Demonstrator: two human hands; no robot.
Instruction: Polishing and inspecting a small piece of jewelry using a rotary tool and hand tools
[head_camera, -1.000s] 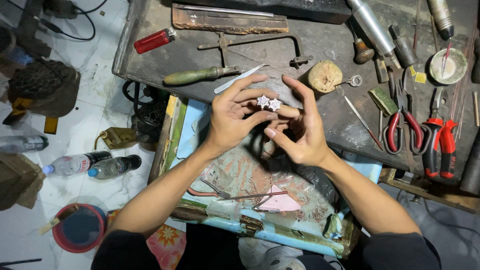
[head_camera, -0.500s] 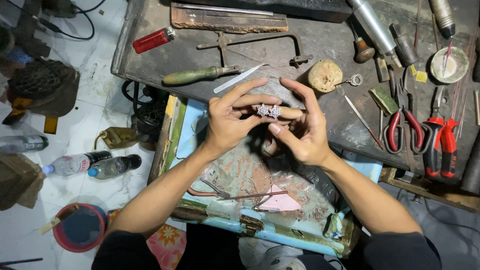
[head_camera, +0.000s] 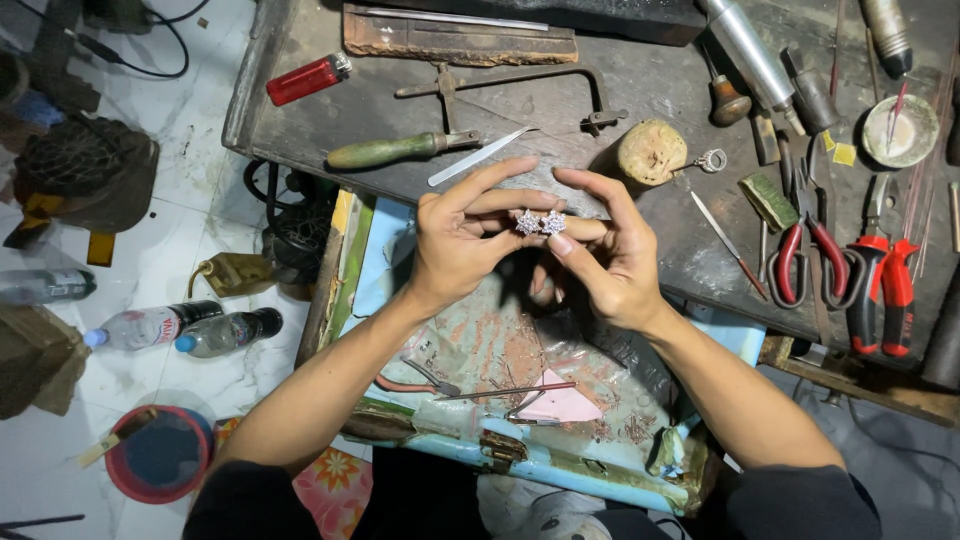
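Two small sparkly star-shaped ornaments (head_camera: 539, 222) side by side, pinched between fingertips of left hand (head_camera: 462, 238) and right hand (head_camera: 600, 258), held above the dark workbench (head_camera: 640, 90) edge, near a green-handled saw (head_camera: 480, 115) and tweezers (head_camera: 480, 156).

A single view, from a camera worn on the person's head, looks almost straight down over both forearms. It faces forward and down onto the near edge of the dark bench (head_camera: 620, 95), which fills the top of the picture, with the open drawer (head_camera: 560, 470) directly below and the tiled floor (head_camera: 170, 230) visible along the left side. It sits close enough that the left hand (head_camera: 465, 240) and right hand (head_camera: 605, 255) lie at the middle of the picture, meeting there.
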